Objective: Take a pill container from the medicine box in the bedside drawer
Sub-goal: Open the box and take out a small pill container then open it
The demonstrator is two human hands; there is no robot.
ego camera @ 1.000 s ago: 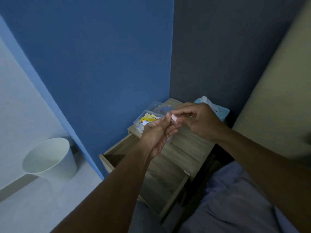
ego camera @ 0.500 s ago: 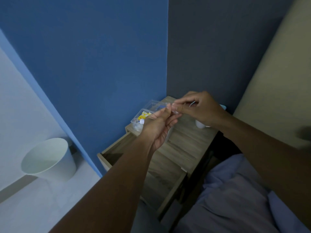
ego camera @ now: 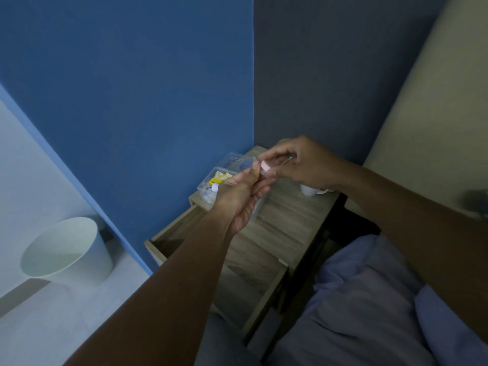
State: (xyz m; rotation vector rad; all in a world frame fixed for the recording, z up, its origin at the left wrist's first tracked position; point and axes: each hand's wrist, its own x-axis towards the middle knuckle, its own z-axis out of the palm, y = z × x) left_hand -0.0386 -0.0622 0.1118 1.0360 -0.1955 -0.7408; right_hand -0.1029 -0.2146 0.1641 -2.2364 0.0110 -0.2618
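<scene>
A small pink pill container (ego camera: 264,167) is pinched between both hands above the bedside table. My left hand (ego camera: 241,199) holds it from below with thumb and fingers. My right hand (ego camera: 298,162) grips its upper end from the right. Behind the hands, a clear plastic medicine box (ego camera: 224,175) with yellow packets sits open on the wooden bedside table (ego camera: 287,220). The drawer (ego camera: 232,270) below is pulled out toward me; my left forearm crosses over it.
A white cup (ego camera: 310,191) stands on the table under my right wrist. A white waste bin (ego camera: 66,250) sits on the floor at the left. Blue walls meet behind the table. A blue-grey blanket (ego camera: 369,299) covers the bed at the lower right.
The view shifted slightly. My right hand's fingers moved on the container, so its pink end shows again between the fingertips. Both hands stay together above the table.
</scene>
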